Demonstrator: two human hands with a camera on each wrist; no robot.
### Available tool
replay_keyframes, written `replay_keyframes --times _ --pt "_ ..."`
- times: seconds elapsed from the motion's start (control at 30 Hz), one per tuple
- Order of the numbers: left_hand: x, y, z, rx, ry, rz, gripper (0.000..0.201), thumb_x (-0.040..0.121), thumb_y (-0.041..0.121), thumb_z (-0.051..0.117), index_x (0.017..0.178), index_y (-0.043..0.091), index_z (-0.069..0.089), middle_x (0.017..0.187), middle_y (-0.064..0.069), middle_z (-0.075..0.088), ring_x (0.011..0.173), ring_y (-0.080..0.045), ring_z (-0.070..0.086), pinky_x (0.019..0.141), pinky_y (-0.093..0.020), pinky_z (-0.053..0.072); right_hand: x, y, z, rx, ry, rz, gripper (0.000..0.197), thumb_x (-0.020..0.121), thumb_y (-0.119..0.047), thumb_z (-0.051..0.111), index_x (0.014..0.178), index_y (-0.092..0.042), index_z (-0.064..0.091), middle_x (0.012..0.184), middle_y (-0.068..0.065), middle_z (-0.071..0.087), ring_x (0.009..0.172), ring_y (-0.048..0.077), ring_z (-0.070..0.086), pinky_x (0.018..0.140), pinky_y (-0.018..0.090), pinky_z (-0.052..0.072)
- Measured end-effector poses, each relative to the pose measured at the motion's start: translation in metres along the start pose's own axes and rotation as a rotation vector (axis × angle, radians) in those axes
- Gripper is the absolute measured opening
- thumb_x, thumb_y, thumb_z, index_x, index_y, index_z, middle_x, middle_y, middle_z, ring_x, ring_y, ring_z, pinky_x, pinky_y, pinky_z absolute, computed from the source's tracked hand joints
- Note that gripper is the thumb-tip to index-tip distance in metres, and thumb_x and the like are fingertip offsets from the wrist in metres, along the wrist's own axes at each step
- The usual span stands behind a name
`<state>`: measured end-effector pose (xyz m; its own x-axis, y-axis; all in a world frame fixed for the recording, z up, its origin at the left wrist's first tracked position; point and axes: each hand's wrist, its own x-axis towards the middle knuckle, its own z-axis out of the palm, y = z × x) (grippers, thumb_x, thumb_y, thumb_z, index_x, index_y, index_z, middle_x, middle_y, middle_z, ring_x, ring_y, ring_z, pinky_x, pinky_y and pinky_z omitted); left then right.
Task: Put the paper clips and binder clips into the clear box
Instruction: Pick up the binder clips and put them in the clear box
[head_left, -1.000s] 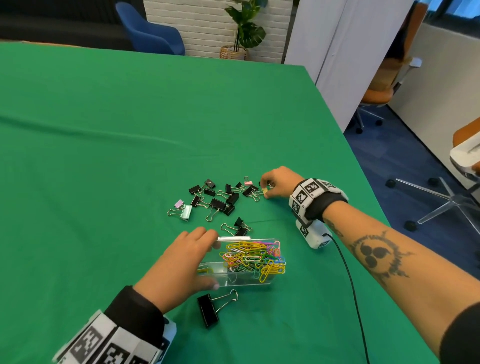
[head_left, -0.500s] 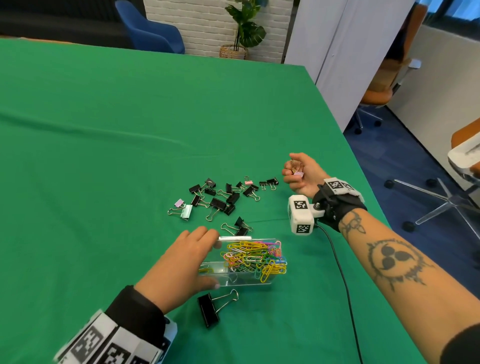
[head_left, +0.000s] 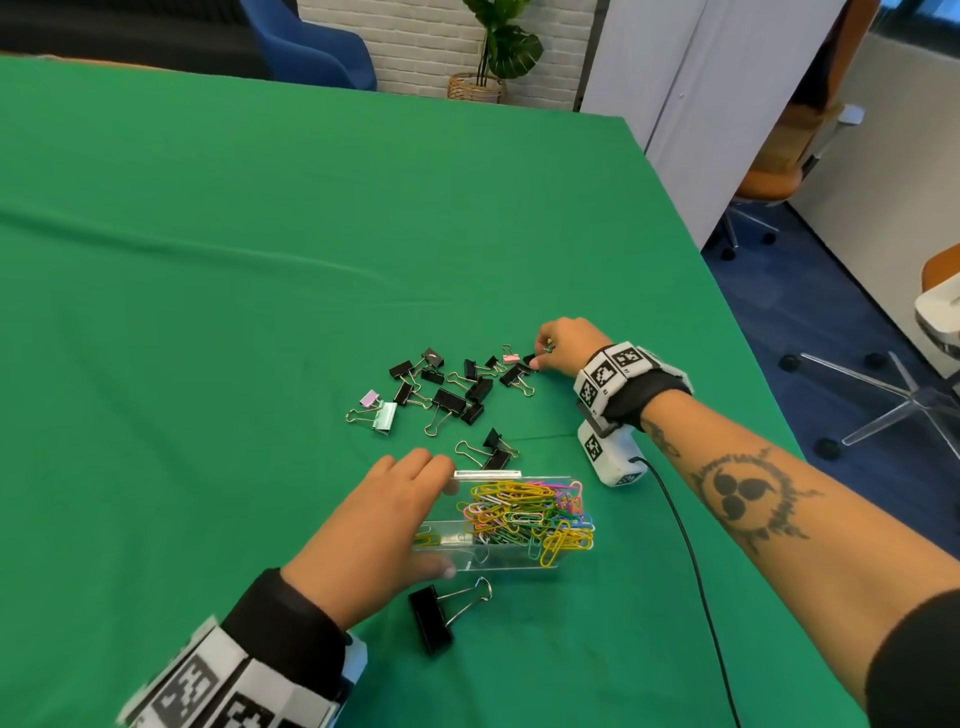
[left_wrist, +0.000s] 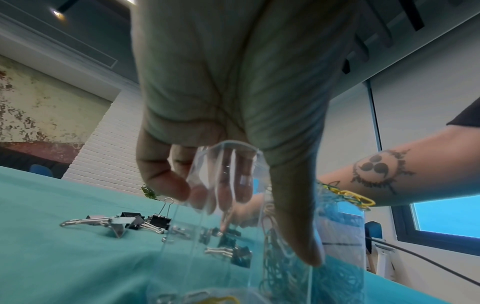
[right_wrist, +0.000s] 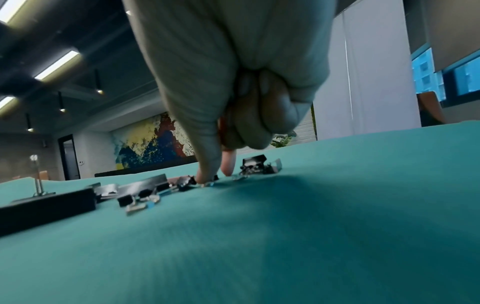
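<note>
The clear box lies on the green cloth, heaped with coloured paper clips. My left hand grips its left end; in the left wrist view the thumb lies on one wall of the box and the fingers on the other. Several binder clips, mostly black, lie scattered beyond the box. My right hand is down at the pile's right end. Its thumb and forefinger pinch a small black clip on the cloth, and its other fingers are curled into the palm.
A large black binder clip lies in front of the box, and two more just behind it. A pink clip, a mint one and a lilac one lie in the pile. A cable trails under my right forearm. The table edge runs on the right.
Half a second ago my right hand was lifted and turned up with small clips in it. It has come back down onto the pile's right end. The left hand and box have stayed put.
</note>
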<state>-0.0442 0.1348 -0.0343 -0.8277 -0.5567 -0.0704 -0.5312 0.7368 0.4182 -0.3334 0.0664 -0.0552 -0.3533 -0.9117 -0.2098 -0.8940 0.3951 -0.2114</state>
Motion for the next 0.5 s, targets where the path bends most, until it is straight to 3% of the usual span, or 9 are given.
replay_keyframes --times 0.1,0.17,0.23,0.3,0.37,0.43,0.5 --pt "-0.0004 -0.0006 0.0005 0.011 -0.001 -0.002 0.057 0.068 0.046 0.072 0.112 0.027 0.041 0.113 0.016 0.041 0.102 -0.011 0.039 0.087 -0.022 0.035 0.0030 -0.0055 -0.0017 -0.007 -0.026 0.001 0.024 0.085 -0.018 0.064 0.103 -0.003 0.065 0.105 0.013 0.066 0.089 0.024 0.059 0.086 0.033 0.050" --pt "-0.0006 -0.0010 0.0012 0.006 0.005 -0.003 0.057 0.068 0.046 0.072 0.112 0.027 0.041 0.113 0.015 0.042 0.101 -0.011 0.039 0.087 -0.022 0.036 0.0055 -0.0078 -0.0002 0.007 -0.036 0.019 0.016 0.083 -0.013 0.063 0.095 -0.002 0.066 0.093 0.012 0.065 0.082 0.023 0.057 0.081 0.032 0.052" --pt "-0.0010 -0.0009 0.0014 0.013 0.007 -0.003 0.057 0.068 0.047 0.072 0.112 0.028 0.041 0.114 0.015 0.042 0.101 -0.011 0.039 0.088 -0.023 0.036 0.0063 -0.0091 0.0008 0.051 -0.054 0.047 0.010 0.081 -0.012 0.062 0.073 -0.008 0.059 0.073 0.008 0.055 0.067 0.019 0.050 0.065 0.028 0.047" --pt "-0.0015 -0.0012 0.0018 0.020 0.007 -0.003 0.058 0.068 0.047 0.071 0.113 0.028 0.040 0.114 0.015 0.041 0.102 -0.011 0.039 0.089 -0.024 0.037 0.0057 -0.0094 0.0030 0.077 -0.090 0.076 0.025 0.082 -0.014 0.059 0.061 -0.014 0.046 0.060 0.002 0.041 0.055 0.014 0.038 0.053 0.022 0.034" --pt "-0.0023 -0.0016 0.0021 0.017 0.008 -0.003 0.058 0.068 0.047 0.071 0.113 0.028 0.039 0.114 0.015 0.041 0.102 -0.011 0.039 0.089 -0.024 0.037 0.0035 -0.0104 0.0044 0.048 -0.114 0.066 0.023 0.087 -0.019 0.053 0.067 -0.012 0.046 0.060 0.000 0.037 0.059 0.016 0.038 0.053 0.023 0.034" --pt "-0.0027 -0.0018 0.0019 0.015 0.009 -0.003 0.058 0.068 0.047 0.071 0.113 0.028 0.040 0.114 0.015 0.041 0.101 -0.011 0.039 0.089 -0.024 0.037 0.0024 -0.0080 0.0022 0.052 -0.086 0.044 0.018 0.091 -0.021 0.047 0.078 -0.009 0.052 0.069 0.003 0.045 0.072 0.019 0.045 0.064 0.027 0.044" --pt "-0.0025 -0.0016 0.0016 0.019 0.008 -0.001 0.057 0.069 0.047 0.071 0.113 0.028 0.039 0.114 0.016 0.041 0.102 -0.011 0.039 0.089 -0.023 0.037 0.0022 -0.0008 -0.0038 0.136 -0.014 0.055 0.013 0.090 -0.017 0.047 0.082 -0.009 0.053 0.080 0.006 0.050 0.079 0.019 0.047 0.063 0.026 0.042"
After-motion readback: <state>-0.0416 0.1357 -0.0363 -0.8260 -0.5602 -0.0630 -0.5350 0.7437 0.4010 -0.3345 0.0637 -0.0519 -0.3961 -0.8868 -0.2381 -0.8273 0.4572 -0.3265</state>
